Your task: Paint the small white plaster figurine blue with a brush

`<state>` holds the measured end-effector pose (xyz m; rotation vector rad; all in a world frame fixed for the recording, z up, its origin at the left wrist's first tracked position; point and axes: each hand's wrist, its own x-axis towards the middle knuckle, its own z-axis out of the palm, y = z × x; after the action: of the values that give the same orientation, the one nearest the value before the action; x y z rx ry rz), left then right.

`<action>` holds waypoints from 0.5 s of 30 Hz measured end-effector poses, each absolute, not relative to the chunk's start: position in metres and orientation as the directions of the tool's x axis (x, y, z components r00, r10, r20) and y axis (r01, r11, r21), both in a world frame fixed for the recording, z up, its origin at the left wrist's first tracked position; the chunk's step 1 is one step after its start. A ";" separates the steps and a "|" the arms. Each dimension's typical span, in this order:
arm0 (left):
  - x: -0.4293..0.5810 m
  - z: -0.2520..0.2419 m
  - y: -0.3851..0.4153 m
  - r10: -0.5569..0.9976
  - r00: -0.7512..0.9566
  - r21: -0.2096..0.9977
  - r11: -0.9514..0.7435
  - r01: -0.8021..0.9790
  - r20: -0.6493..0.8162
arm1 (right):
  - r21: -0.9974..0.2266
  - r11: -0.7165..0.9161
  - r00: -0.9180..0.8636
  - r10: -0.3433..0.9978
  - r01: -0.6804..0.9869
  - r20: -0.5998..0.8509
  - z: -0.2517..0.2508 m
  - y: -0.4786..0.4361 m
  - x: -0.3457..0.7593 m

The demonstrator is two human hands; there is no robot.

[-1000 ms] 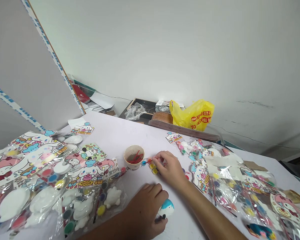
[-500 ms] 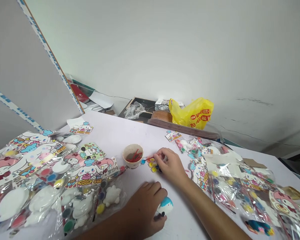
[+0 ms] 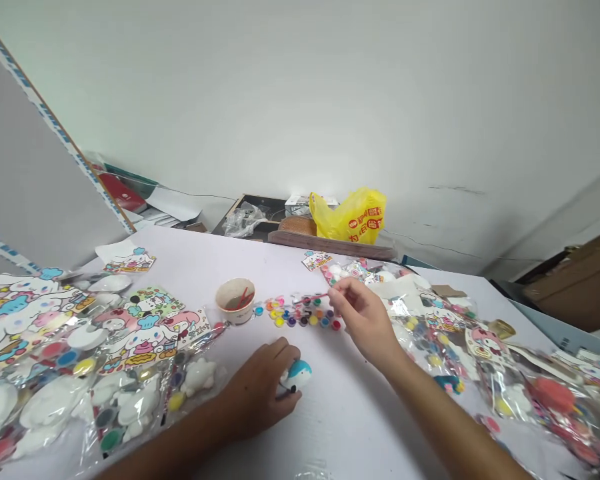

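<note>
My left hand is closed around a small figurine, white with a blue top and a dark spot, held low over the table; part of it is hidden by my fingers. A thin red paintbrush is pinched in my right hand, its tip pointing left over the paint pots. Those small paint pots stand in rows, in yellow, purple, black, red and other colours. Left of them is a paper cup with murky water and red brushes leaning inside.
Clear bags of white figurines and paints cover the table's left side, with printed cartoon cards on top. More bagged kits lie to the right. Behind the table's far edge are a yellow plastic bag and a dark tray.
My right hand has moved right with the brush, away from the cup, uncovering the rows of paint pots. The view has turned right; my left hand still grips the figurine.
</note>
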<state>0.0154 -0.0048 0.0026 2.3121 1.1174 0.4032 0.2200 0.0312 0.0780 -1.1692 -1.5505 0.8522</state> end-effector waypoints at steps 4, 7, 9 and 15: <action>0.015 0.004 -0.005 0.794 0.606 0.606 -0.504 0.616 0.044 | -0.990 0.081 0.025 0.996 0.115 0.084 0.041 -0.016 0.241; 0.015 0.004 -0.004 0.797 0.602 0.614 -0.491 0.618 0.032 | -0.999 -0.037 0.046 0.998 0.038 -0.035 0.013 -0.039 0.246; 0.015 0.003 -0.003 0.792 0.610 0.615 -0.491 0.617 0.021 | -0.998 -0.066 0.047 0.997 0.024 -0.065 0.002 -0.045 0.246; 0.015 0.005 -0.004 0.787 0.617 0.622 -0.487 0.613 0.007 | -0.996 -0.086 0.053 0.995 0.003 -0.086 -0.009 -0.042 0.245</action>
<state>0.0155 -0.0042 0.0047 2.2611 1.0965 0.3911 0.2447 -0.0422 -0.0091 -1.3010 -1.1312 1.2301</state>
